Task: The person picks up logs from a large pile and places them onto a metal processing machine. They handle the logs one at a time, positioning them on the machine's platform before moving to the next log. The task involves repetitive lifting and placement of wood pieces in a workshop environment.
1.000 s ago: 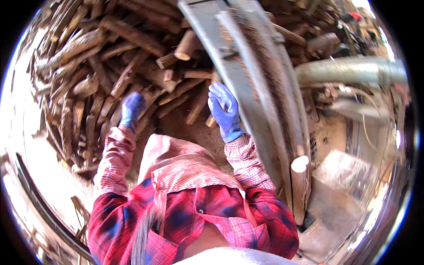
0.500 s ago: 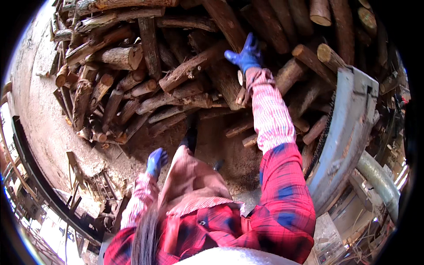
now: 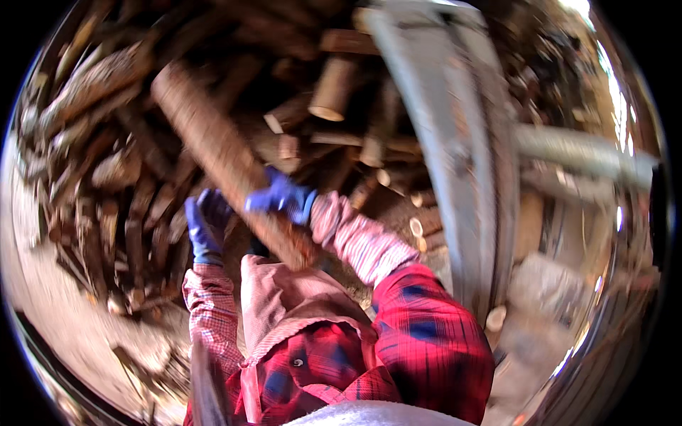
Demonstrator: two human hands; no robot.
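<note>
**Inspector:** Right hand (image 3: 280,199), in a blue glove, is closed over the upper side of a log (image 3: 227,167) near its lower end. Left hand (image 3: 204,227), also gloved, sits against the log's left side, fingers partly curled; I cannot tell whether it fully grips.

**Assistant:** Where does the log lie?

**Inspector:** Tilted, lower end at the person's chest, upper end reaching up-left over the woodpile (image 3: 106,192). It is blurred, so the bark surface is unclear.

**Assistant:** Risks?

**Inspector:** Both hands sit near one end. In my judgement the long free end could swing down and twist out of the grip, dropping onto the pile or the person's legs. Loose logs in the pile could roll if struck. The grey metal frame (image 3: 455,156) stands just right of the right sleeve (image 3: 369,245); a wide swing could knock the log or elbow against it.
</note>
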